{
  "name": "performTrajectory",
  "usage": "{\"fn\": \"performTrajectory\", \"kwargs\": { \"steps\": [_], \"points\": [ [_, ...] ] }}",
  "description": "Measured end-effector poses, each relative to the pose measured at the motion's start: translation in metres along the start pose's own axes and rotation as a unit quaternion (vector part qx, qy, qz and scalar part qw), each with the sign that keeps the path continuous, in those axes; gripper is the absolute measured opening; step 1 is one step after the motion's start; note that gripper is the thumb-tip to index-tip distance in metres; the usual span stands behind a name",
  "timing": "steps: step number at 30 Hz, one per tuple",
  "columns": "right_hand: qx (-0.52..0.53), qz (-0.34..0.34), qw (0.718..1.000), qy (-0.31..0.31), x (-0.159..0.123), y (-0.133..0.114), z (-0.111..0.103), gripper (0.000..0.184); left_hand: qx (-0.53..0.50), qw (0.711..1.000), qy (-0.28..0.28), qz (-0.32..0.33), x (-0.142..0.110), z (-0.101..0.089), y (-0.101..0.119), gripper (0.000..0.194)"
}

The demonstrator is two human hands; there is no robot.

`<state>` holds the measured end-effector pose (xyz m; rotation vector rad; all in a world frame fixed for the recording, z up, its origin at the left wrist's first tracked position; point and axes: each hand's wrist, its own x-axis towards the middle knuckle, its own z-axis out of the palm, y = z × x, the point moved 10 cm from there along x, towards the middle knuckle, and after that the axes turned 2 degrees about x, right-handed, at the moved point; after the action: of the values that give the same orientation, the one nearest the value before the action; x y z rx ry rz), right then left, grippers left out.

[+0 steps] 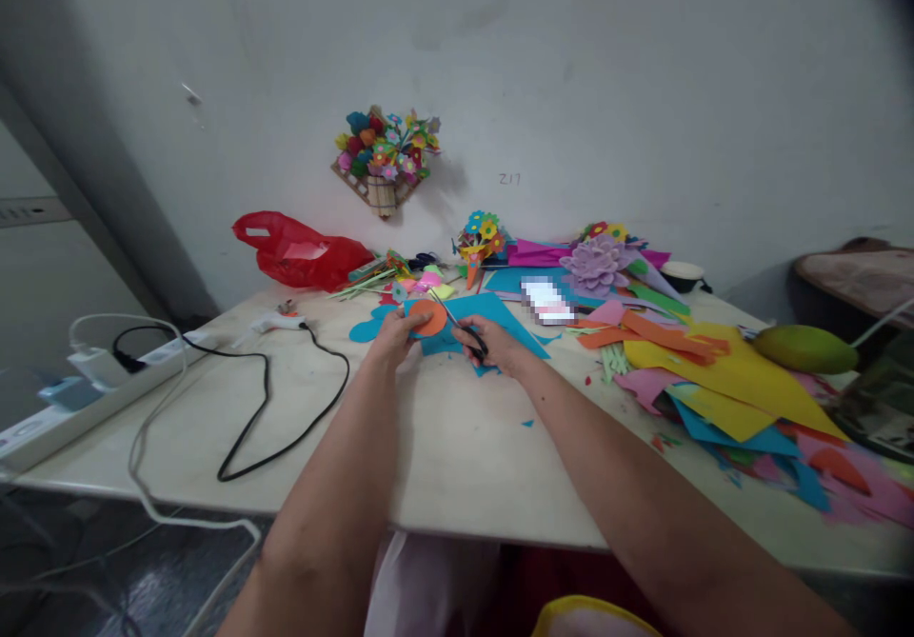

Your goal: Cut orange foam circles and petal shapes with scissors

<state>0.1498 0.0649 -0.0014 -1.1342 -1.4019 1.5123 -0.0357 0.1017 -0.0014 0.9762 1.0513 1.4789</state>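
Orange disc (435,312) is clamped in the left hand's (393,337) fingers. The right hand (500,345) grips scissors (481,350), blades slanting beside the disc's right edge.

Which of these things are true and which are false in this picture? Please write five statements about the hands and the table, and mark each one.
1. The right hand holds the scissors. True.
2. The left hand holds a yellow disc. False: the left hand holds an orange disc.
3. The red plastic bag lies near the wall. True.
4. The mango is at the left end of the table. False: the mango is on the right, by the yellow sheet.
5. A flower arrangement hangs on the wall. True.
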Motion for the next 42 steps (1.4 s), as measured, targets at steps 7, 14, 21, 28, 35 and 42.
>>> {"fn": "performTrajectory", "kwargs": {
  "steps": [7,14,21,28,35,42],
  "points": [
    [-0.019,-0.031,0.999,-0.024,-0.007,-0.008,0.004,0.026,-0.009,1.000,-0.026,0.002,-0.004,0.007,0.004,0.032],
    [-0.018,-0.018,1.000,-0.018,-0.012,-0.011,0.004,0.016,-0.012,0.998,-0.054,0.007,-0.005,0.011,0.003,0.033],
    [-0.013,-0.006,0.999,-0.034,-0.011,-0.010,0.006,0.012,-0.010,0.999,-0.054,-0.002,-0.002,0.010,0.000,0.036],
    [-0.011,-0.018,0.999,-0.041,-0.008,-0.008,0.004,0.019,-0.017,0.999,-0.050,-0.001,-0.008,0.013,0.005,0.033],
    [-0.012,-0.017,0.999,-0.044,-0.010,-0.008,0.004,0.018,-0.009,0.999,-0.046,0.003,-0.012,0.016,0.010,0.032],
    [-0.016,-0.019,0.999,-0.046,-0.010,-0.007,0.004,0.020,0.008,0.999,-0.052,0.002,-0.010,0.015,0.007,0.031]
  ]
}}
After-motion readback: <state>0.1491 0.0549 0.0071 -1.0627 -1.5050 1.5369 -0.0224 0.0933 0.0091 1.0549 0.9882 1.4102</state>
